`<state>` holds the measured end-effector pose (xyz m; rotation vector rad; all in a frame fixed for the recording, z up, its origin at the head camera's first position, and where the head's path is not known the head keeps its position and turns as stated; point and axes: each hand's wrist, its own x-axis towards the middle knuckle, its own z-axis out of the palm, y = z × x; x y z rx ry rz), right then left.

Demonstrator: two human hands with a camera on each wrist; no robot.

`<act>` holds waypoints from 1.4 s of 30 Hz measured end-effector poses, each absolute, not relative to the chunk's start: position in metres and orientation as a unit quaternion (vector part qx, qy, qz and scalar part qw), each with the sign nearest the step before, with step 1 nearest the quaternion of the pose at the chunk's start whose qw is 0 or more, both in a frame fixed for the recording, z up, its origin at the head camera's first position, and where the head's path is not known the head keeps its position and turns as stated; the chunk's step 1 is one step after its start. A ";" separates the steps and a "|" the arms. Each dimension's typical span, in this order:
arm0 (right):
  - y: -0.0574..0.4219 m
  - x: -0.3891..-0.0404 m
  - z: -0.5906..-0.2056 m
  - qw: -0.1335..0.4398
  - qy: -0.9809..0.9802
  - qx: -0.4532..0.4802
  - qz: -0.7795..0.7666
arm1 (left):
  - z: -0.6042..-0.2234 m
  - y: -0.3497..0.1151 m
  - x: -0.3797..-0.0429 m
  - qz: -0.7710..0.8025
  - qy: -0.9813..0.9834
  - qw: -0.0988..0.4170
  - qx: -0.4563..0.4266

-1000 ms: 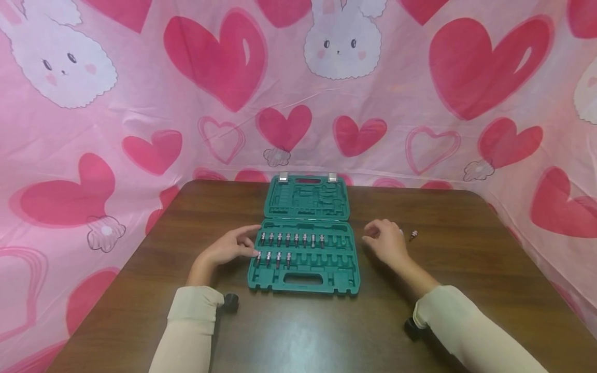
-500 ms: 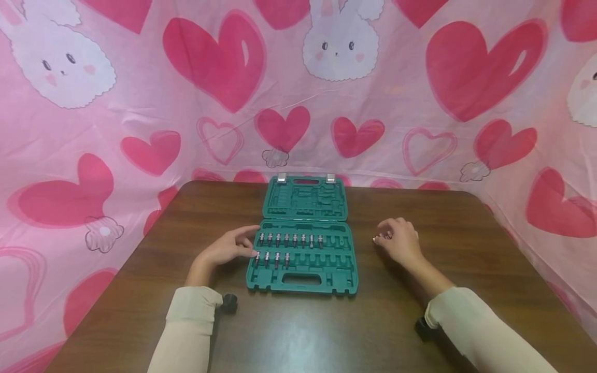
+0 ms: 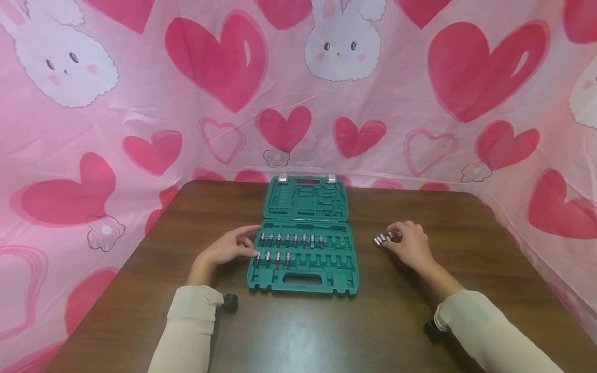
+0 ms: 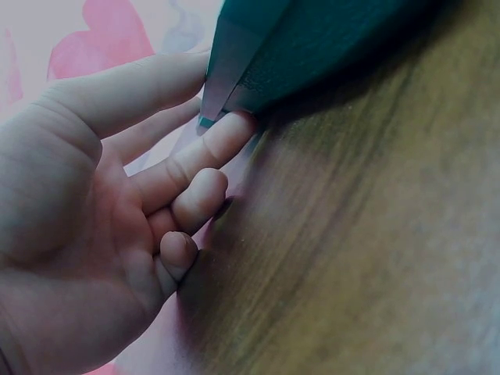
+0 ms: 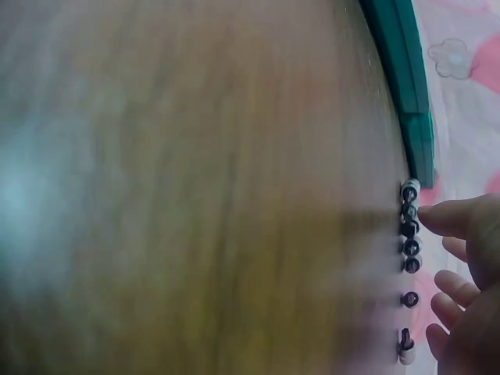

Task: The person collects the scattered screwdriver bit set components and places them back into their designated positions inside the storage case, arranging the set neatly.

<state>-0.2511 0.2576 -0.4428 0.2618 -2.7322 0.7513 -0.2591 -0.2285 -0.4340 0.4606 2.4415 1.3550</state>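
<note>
A green socket case (image 3: 270, 278) lies open on the table, its lid folded back. Short silver bit sockets (image 3: 287, 239) fill most of its upper row and the left part of the lower one. My left hand (image 3: 227, 246) rests against the case's left side; in the left wrist view its thumb and fingertips meet the green edge (image 4: 250, 58). To the right of the case, my right hand (image 3: 410, 243) is over a line of loose bit sockets (image 3: 382, 239). In the right wrist view, its thumb tip comes right at one of these bit sockets (image 5: 410, 211), fingers loosely bent.
The brown wooden table (image 3: 326, 331) carries the case and the loose bit sockets. A pink cloth (image 3: 298, 93) with hearts and rabbits hangs behind and at both sides. Empty slots (image 3: 322, 260) show in the lower row's right part.
My right hand has moved right, away from the case, and the loose bit sockets now show left of its fingers. A lone one right of the hand is now hidden. My left hand stays put.
</note>
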 end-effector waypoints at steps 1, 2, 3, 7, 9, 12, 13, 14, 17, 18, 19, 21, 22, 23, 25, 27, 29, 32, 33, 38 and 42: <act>0.258 -0.251 -0.443 0.148 -0.951 0.091 0.257 | -0.434 -0.229 -0.259 0.473 0.853 0.155 0.160; 0.259 -0.251 -0.443 0.150 -0.951 0.091 0.253 | -0.434 -0.228 -0.259 0.473 0.853 0.155 0.161; 0.260 -0.251 -0.442 0.152 -0.952 0.091 0.251 | -0.434 -0.228 -0.259 0.473 0.853 0.154 0.161; 0.263 -0.250 -0.442 0.153 -0.954 0.090 0.241 | -0.434 -0.228 -0.259 0.473 0.851 0.155 0.165; 0.264 -0.250 -0.442 0.148 -0.956 0.088 0.239 | -0.433 -0.228 -0.259 0.472 0.852 0.156 0.165; 0.267 -0.250 -0.442 0.139 -0.958 0.084 0.236 | -0.433 -0.228 -0.259 0.470 0.853 0.155 0.162; 0.268 -0.250 -0.442 0.135 -0.959 0.083 0.235 | -0.433 -0.228 -0.258 0.469 0.854 0.155 0.161; 0.269 -0.250 -0.441 0.132 -0.960 0.081 0.234 | -0.433 -0.228 -0.258 0.469 0.855 0.155 0.160; 0.272 -0.249 -0.441 0.123 -0.962 0.079 0.231 | -0.432 -0.228 -0.258 0.470 0.855 0.154 0.156; 0.273 -0.249 -0.440 0.120 -0.962 0.078 0.231 | -0.431 -0.228 -0.258 0.468 0.856 0.154 0.158; 0.274 -0.249 -0.440 0.118 -0.963 0.077 0.230 | -0.431 -0.228 -0.257 0.469 0.855 0.155 0.159; 0.276 -0.248 -0.440 0.116 -0.964 0.076 0.228 | -0.430 -0.228 -0.257 0.471 0.853 0.156 0.160; 0.277 -0.248 -0.441 0.114 -0.965 0.075 0.226 | -0.429 -0.228 -0.257 0.472 0.853 0.156 0.161; 0.278 -0.248 -0.441 0.113 -0.965 0.074 0.224 | -0.429 -0.228 -0.256 0.473 0.852 0.156 0.163; 0.280 -0.247 -0.441 0.111 -0.966 0.073 0.220 | -0.429 -0.228 -0.256 0.475 0.850 0.156 0.164; 0.281 -0.246 -0.441 0.108 -0.967 0.072 0.218 | -0.429 -0.228 -0.255 0.475 0.850 0.156 0.164; 0.283 -0.246 -0.441 0.105 -0.968 0.071 0.218 | -0.429 -0.228 -0.256 0.474 0.851 0.155 0.165; 0.285 -0.246 -0.441 0.101 -0.968 0.073 0.217 | -0.430 -0.228 -0.256 0.471 0.853 0.154 0.163; 0.285 -0.246 -0.441 0.100 -0.968 0.073 0.217 | -0.430 -0.228 -0.257 0.471 0.853 0.154 0.164; 0.289 -0.245 -0.442 0.096 -0.969 0.078 0.216 | -0.431 -0.228 -0.258 0.467 0.855 0.154 0.165; 0.292 -0.246 -0.442 0.095 -0.968 0.080 0.218 | -0.430 -0.228 -0.257 0.466 0.856 0.155 0.160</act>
